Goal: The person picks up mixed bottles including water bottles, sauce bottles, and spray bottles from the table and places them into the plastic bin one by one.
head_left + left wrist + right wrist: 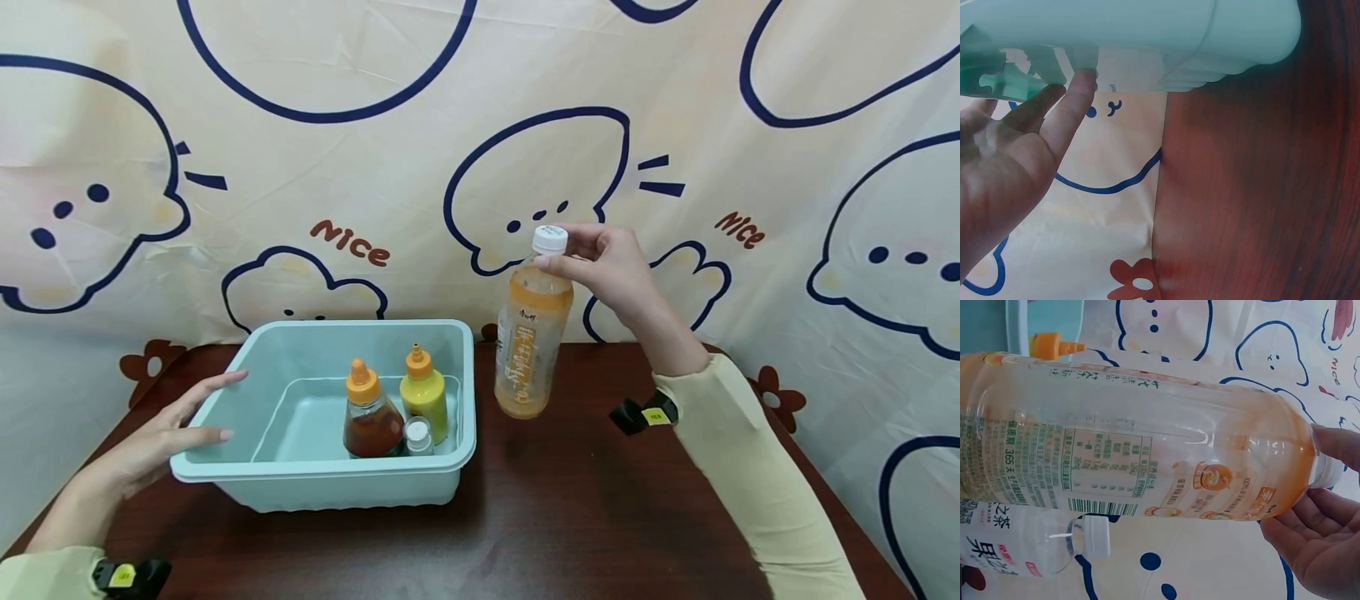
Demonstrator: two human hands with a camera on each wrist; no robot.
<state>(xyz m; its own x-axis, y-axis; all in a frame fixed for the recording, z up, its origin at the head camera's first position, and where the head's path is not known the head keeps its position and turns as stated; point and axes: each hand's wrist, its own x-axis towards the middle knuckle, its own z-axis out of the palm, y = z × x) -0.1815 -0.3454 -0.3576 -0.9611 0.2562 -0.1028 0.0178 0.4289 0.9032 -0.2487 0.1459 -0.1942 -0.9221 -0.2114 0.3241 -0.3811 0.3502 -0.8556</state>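
My right hand (611, 262) pinches a drink bottle (534, 333) at its neck, just under the white cap. The bottle holds orange liquid and hangs nearly upright, right of a light blue plastic basin (337, 468). On the basin's left rim, my left hand (161, 433) grips with thumb and index finger over the edge; other fingers (1075, 106) touch the outer wall. Inside the basin's right part stand a squeeze bottle of dark brown sauce (372, 427), a yellow squeeze bottle (425, 400) with an orange nozzle, and a small white-capped bottle (418, 437).
In the right wrist view, a second clear bottle (1022, 544) with a white cap appears beyond the held one, mostly hidden in the head view. The dark wooden table (585, 517) meets a printed cloth backdrop (420, 183) at the back and sides.
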